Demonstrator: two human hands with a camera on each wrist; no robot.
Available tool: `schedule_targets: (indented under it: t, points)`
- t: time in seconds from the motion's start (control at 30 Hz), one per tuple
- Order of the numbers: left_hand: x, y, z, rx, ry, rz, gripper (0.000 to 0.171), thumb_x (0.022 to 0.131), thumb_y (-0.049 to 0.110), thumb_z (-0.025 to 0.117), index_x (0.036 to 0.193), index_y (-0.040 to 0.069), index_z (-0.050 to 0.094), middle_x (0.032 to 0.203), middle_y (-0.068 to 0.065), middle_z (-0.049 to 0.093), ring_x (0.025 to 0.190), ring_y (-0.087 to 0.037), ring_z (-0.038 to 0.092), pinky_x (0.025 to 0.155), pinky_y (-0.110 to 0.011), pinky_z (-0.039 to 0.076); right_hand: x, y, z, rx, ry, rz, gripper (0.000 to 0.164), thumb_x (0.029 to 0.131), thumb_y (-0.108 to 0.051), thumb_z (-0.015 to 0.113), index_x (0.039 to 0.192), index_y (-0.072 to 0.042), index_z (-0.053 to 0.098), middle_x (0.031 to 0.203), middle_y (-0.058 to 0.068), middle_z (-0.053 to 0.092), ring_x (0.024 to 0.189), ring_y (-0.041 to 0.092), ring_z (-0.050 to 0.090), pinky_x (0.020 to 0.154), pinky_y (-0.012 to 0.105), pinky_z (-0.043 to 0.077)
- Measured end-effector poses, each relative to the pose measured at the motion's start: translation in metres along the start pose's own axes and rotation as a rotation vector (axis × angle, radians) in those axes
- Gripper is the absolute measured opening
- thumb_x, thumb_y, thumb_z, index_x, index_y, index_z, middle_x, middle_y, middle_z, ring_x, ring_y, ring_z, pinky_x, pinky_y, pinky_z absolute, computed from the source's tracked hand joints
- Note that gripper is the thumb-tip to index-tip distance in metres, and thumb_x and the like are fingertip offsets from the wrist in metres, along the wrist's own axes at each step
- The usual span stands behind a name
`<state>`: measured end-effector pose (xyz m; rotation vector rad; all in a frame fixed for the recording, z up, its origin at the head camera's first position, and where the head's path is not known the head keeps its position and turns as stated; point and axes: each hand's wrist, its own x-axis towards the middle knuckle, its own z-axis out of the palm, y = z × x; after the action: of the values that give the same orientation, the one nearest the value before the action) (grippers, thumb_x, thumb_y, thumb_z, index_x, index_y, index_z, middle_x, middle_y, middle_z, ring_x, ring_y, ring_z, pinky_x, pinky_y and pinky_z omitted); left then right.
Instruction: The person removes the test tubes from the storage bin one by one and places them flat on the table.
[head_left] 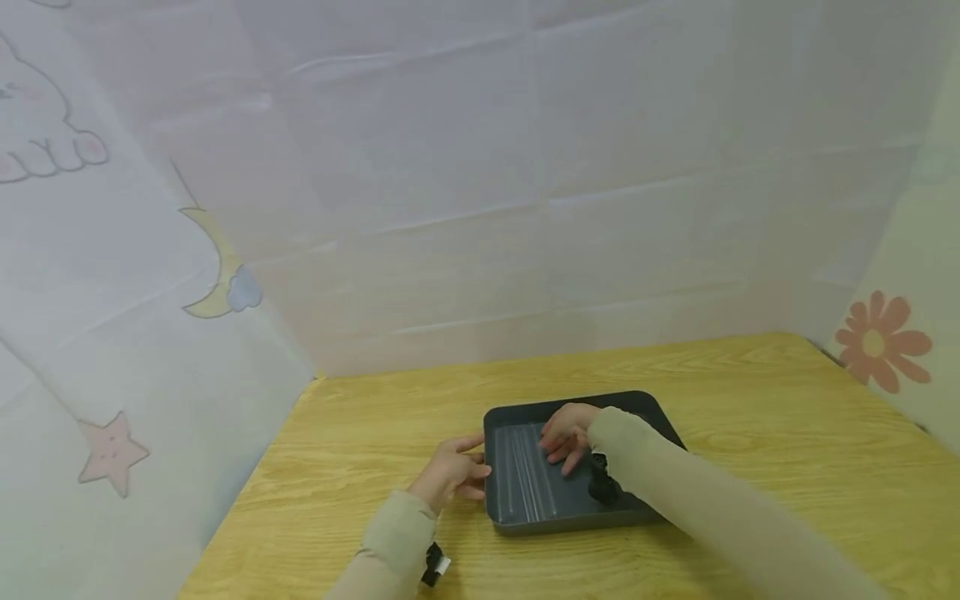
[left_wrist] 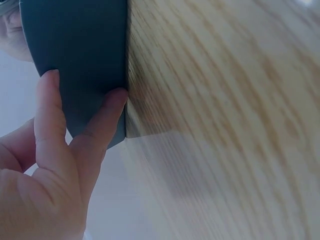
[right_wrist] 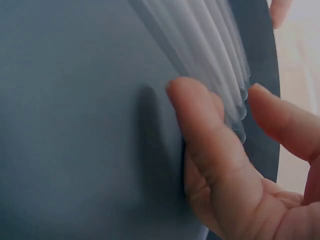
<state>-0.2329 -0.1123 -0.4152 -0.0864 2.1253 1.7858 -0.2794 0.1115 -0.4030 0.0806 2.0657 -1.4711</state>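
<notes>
A dark grey rectangular tray (head_left: 585,518) lies on the wooden table. Inside its left half, several slim clear tubes (head_left: 525,479) lie side by side; their rounded ends show in the right wrist view. My left hand (head_left: 452,471) is at the tray's left side, and its nearly straight fingers (left_wrist: 50,112) touch the outer wall. Over the tray floor, my right hand (head_left: 570,433) reaches in from the right with its fingers spread. In the right wrist view, fingertips (right_wrist: 192,100) stand on either side of the tube ends, with no firm grip visible.
The yellow wood-grain table (head_left: 360,417) extends around the tray. Behind it hangs a pale creased sheet (head_left: 465,250). Printed sheets stand at both sides, with a moon (head_left: 217,267) and a star (head_left: 112,454) on the left and a flower (head_left: 881,342) on the right.
</notes>
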Motion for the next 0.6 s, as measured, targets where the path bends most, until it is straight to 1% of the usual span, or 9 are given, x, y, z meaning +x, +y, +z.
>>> schedule_targets:
  t: [0.13,0.23,0.3,0.43,0.6]
  points:
    - [-0.001,0.0,-0.001,0.0,0.004,0.002,0.059,0.087,-0.015,0.059,0.143,-0.004,0.043,0.126,-0.032,0.056,0.087,-0.03,0.069,0.051,-0.028,0.056,-0.004,-0.002,0.004,-0.036,0.02,-0.014,0.044,0.089,0.006,0.064,0.128,0.018,0.048,0.105,0.025,0.062,0.08,0.028,0.063,0.071,0.044,0.058]
    - [-0.001,-0.002,-0.001,-0.002,0.003,0.005,0.059,0.087,-0.015,0.059,0.143,-0.005,0.042,0.126,-0.032,0.056,0.085,-0.03,0.069,0.05,-0.027,0.055,-0.004,-0.002,0.006,-0.044,0.026,-0.023,0.045,0.088,0.005,0.065,0.127,0.018,0.048,0.101,0.024,0.063,0.077,0.027,0.064,0.068,0.043,0.059]
    - [-0.001,-0.002,-0.001,-0.001,0.004,0.004,0.059,0.087,-0.015,0.059,0.143,-0.006,0.042,0.126,-0.032,0.056,0.084,-0.029,0.069,0.05,-0.027,0.055,-0.005,-0.001,0.006,-0.034,0.03,-0.024,0.047,0.088,0.005,0.065,0.129,0.017,0.048,0.103,0.023,0.064,0.078,0.028,0.065,0.068,0.043,0.059]
    - [-0.001,-0.002,-0.001,-0.001,0.003,-0.001,0.059,0.087,-0.015,0.06,0.143,-0.006,0.042,0.125,-0.031,0.057,0.084,-0.028,0.069,0.051,-0.027,0.056,-0.004,0.003,0.001,0.019,0.018,-0.018,0.05,0.09,0.005,0.062,0.134,0.018,0.043,0.111,0.027,0.062,0.088,0.032,0.066,0.073,0.045,0.058]
    - [-0.001,0.001,-0.001,0.008,-0.001,-0.007,0.06,0.087,-0.015,0.06,0.143,-0.006,0.042,0.124,-0.031,0.057,0.084,-0.029,0.069,0.052,-0.027,0.056,-0.001,0.008,-0.005,0.068,0.005,-0.015,0.049,0.092,0.005,0.061,0.136,0.017,0.042,0.116,0.029,0.059,0.095,0.034,0.065,0.076,0.046,0.057]
